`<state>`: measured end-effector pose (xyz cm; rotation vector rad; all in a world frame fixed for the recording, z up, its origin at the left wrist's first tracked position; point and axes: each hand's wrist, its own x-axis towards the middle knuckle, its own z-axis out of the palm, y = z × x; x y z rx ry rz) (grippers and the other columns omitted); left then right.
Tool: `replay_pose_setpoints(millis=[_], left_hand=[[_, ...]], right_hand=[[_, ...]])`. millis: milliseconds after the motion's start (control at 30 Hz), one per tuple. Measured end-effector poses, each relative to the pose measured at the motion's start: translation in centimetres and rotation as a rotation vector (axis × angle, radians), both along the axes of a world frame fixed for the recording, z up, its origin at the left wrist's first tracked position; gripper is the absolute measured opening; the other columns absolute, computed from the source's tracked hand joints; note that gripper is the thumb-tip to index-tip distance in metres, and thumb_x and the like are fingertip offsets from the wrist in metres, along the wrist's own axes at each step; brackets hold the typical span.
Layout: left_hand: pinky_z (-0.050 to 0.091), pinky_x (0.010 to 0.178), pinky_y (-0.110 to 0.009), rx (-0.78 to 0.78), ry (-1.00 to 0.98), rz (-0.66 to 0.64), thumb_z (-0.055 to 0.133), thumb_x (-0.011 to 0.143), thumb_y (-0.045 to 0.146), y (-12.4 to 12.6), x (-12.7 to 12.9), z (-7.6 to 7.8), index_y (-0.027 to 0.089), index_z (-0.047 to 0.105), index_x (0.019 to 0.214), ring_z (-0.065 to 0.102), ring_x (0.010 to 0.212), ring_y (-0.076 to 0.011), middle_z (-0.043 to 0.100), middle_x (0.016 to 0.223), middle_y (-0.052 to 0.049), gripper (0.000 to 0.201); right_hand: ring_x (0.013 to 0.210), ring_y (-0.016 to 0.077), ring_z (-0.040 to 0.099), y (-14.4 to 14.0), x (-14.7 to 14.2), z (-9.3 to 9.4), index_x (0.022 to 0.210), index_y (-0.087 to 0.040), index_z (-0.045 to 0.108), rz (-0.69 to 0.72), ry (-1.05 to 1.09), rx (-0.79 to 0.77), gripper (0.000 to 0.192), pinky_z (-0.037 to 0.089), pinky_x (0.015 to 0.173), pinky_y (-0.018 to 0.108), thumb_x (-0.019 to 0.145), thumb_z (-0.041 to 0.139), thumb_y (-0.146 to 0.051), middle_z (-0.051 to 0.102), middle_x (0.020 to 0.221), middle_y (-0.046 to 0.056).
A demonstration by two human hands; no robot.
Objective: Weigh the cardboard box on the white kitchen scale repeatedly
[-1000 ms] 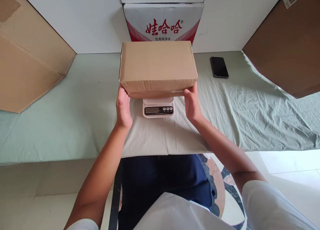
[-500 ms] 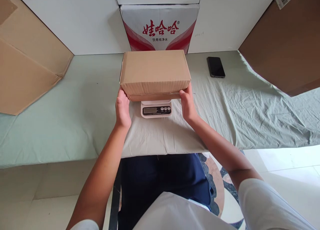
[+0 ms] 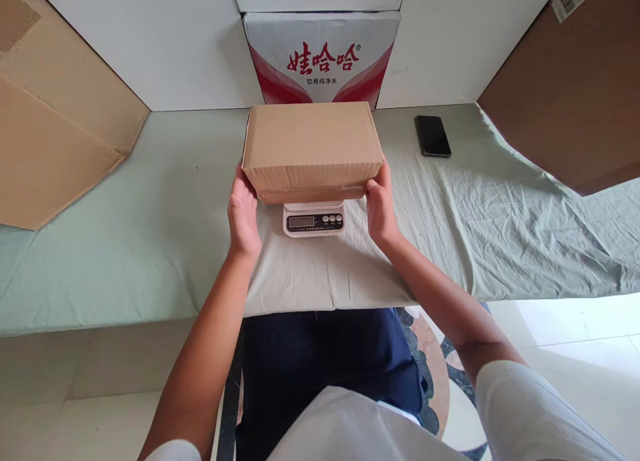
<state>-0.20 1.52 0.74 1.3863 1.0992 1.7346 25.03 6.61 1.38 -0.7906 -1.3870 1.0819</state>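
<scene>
A closed brown cardboard box (image 3: 313, 137) sits over a small white kitchen scale (image 3: 315, 222), hiding its platform. Only the scale's front panel, with a grey display and several round buttons, shows below the box. My left hand (image 3: 243, 211) is against the box's left side, its fingers partly hidden behind the lower corner. At the lower right corner, my right hand (image 3: 381, 204) holds the other side, with the thumb by the front edge and the other fingers out of sight. I cannot read any number on the display.
A black phone (image 3: 433, 136) lies on the pale green cloth (image 3: 200, 247) to the right. Behind stands a white and red carton (image 3: 323, 57) between white panels. Large cardboard sheets (image 3: 65, 121) flank the left, with another brown cardboard piece (image 3: 565, 94) on the right.
Both hands have eased slightly outward at the box's sides, and the right thumb has slid off the front face toward the corner. The box stays over the scale.
</scene>
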Motion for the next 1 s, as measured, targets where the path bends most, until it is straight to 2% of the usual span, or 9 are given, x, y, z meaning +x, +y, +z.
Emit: replay_pose_setpoints(millis=[100, 267, 333, 600, 833, 1000], left_hand=[[0.03, 0.13, -0.044, -0.004, -0.001, 0.002, 0.035, 0.086, 0.086, 0.0, -0.2, -0.1, 0.035, 0.053, 0.147, 0.03, 0.16, -0.0276, 0.044, 0.165, -0.002, 0.081], [0.032, 0.129, -0.047, -0.038, 0.001, 0.012, 0.033, 0.087, 0.085, 0.0, 0.1, -0.4, 0.034, 0.054, 0.145, 0.034, 0.158, -0.0293, 0.046, 0.164, -0.004, 0.08], [0.033, 0.128, -0.046, -0.037, 0.001, 0.005, 0.034, 0.087, 0.085, 0.0, 0.2, -0.4, 0.033, 0.054, 0.145, 0.037, 0.157, -0.0294, 0.047, 0.163, -0.005, 0.08], [0.034, 0.128, -0.044, -0.061, 0.011, 0.038, 0.032, 0.086, 0.086, 0.1, 0.2, -0.3, 0.032, 0.055, 0.144, 0.038, 0.156, -0.0285, 0.049, 0.162, -0.006, 0.083], [0.04, 0.124, -0.047, -0.019, 0.02, 0.005, 0.036, 0.088, 0.083, 0.2, 0.7, -0.1, 0.031, 0.057, 0.14, 0.045, 0.151, -0.0305, 0.054, 0.157, -0.008, 0.077], [0.039, 0.124, -0.045, -0.01, -0.019, -0.031, 0.04, 0.087, 0.084, 2.2, 0.5, 1.0, 0.031, 0.06, 0.136, 0.044, 0.152, -0.0298, 0.057, 0.153, -0.009, 0.075]], right_hand=[[0.161, 0.0276, 0.024, 0.0, 0.1, 0.1, 0.148, -0.043, 0.039, -0.01, 0.024, -0.034, 0.062, 0.023, 0.136, 0.057, 0.088, 0.05, -0.058, 0.039, 0.165, -0.01], [0.147, 0.0287, 0.044, -0.4, -0.4, 0.2, 0.144, -0.041, 0.046, 0.025, 0.019, -0.014, 0.059, 0.037, 0.128, 0.054, 0.088, 0.05, -0.06, 0.052, 0.154, -0.004], [0.143, 0.0291, 0.047, -0.5, -0.5, 0.2, 0.144, -0.041, 0.046, 0.02, 0.015, -0.005, 0.059, 0.04, 0.125, 0.054, 0.089, 0.05, -0.062, 0.053, 0.152, -0.003], [0.153, 0.0282, 0.037, -0.7, -0.4, 0.6, 0.145, -0.04, 0.044, 0.027, 0.043, 0.008, 0.055, 0.03, 0.132, 0.056, 0.092, 0.048, -0.055, 0.05, 0.155, -0.004], [0.142, 0.0292, 0.046, -0.6, -0.9, 0.2, 0.142, -0.039, 0.045, 0.014, 0.05, 0.018, 0.056, 0.037, 0.127, 0.057, 0.09, 0.052, -0.057, 0.053, 0.148, 0.0], [0.139, 0.0296, 0.047, 2.2, -0.7, -0.3, 0.134, -0.037, 0.049, -0.044, 0.051, 0.053, 0.053, 0.037, 0.126, 0.058, 0.087, 0.054, -0.062, 0.054, 0.141, 0.001]])
